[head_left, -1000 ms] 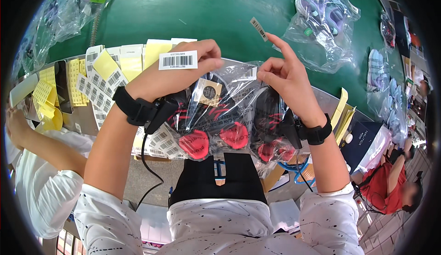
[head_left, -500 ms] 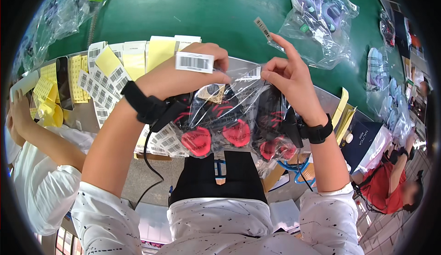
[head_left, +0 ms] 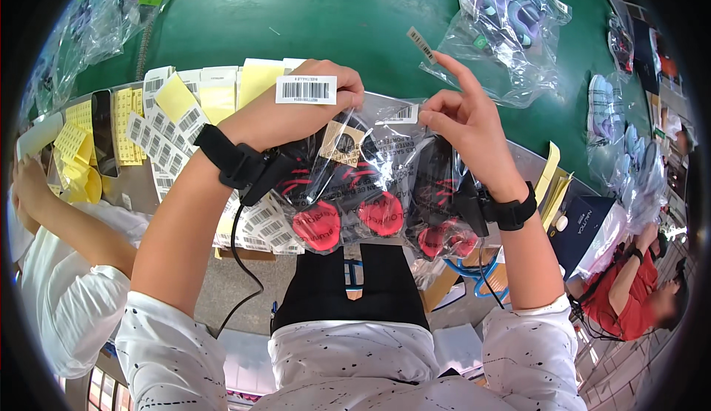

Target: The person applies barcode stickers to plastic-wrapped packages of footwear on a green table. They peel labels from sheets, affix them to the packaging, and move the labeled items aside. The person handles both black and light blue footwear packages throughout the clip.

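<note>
A clear printed plastic bag [head_left: 381, 185] with black-and-red shoes in it hangs at the table's near edge, and a brown tag [head_left: 343, 144] shows through. My left hand [head_left: 315, 104] is closed at the bag's upper edge, its fingertips partly hidden; a white barcode label [head_left: 306, 90] sticks to its back. My right hand [head_left: 465, 122] pinches the bag's upper right edge beside a barcode label [head_left: 398, 115] lying on the plastic. Its index finger points up with another barcode label [head_left: 421, 44] on the tip. Each wrist wears a black strap.
Sheets of barcode labels [head_left: 167, 141] and yellow backing paper [head_left: 217, 104] lie left along the table edge. Bagged lilac shoes [head_left: 511, 11] rest on the green table [head_left: 318, 18]. A dark blue box [head_left: 589, 226] is at right. Other people work on both sides.
My left hand has risen slightly and turned, so its label tilts less. The brown tag in the bag shows more plainly. My right hand keeps nearly the same place and pinch.
</note>
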Tool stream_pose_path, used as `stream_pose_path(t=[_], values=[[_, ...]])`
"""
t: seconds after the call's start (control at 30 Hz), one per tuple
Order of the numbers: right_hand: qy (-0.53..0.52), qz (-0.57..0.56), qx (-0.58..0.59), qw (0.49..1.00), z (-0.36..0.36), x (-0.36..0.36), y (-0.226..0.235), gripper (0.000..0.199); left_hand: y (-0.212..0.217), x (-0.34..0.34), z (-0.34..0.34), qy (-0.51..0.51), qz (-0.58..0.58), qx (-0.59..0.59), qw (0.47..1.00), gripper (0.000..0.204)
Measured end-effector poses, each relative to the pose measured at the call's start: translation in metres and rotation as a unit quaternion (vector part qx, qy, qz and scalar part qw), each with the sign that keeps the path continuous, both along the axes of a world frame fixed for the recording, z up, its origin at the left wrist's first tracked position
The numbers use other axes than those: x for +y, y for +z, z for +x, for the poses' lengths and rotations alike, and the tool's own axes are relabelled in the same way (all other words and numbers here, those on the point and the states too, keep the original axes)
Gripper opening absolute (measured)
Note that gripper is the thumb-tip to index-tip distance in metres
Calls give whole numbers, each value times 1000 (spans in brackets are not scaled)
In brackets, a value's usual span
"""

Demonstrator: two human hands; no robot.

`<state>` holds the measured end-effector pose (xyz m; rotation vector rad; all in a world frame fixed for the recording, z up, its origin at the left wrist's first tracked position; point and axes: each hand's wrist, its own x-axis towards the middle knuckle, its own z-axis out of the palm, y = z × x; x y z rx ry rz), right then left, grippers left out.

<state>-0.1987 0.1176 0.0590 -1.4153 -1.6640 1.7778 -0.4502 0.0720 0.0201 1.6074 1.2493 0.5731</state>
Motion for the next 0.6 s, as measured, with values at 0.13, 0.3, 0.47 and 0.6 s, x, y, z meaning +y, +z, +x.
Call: stream_pose_path(t=[0.13,0.3,0.47,0.6], values=[[-76,107,-40,991,5,10,8,30,-2,-1,-3,-8,6,-3,1000,22],[-38,84,10,996,-8,9,37,8,5,2,-3,-3,-54,-8,999,22],[13,-14,-37,999,-14,5,24,14,2,3,-5,2,-72,-19,997,24],[-10,-36,-37,999,-19,5,15,16,4,4,-5,-1,-69,-8,998,24]])
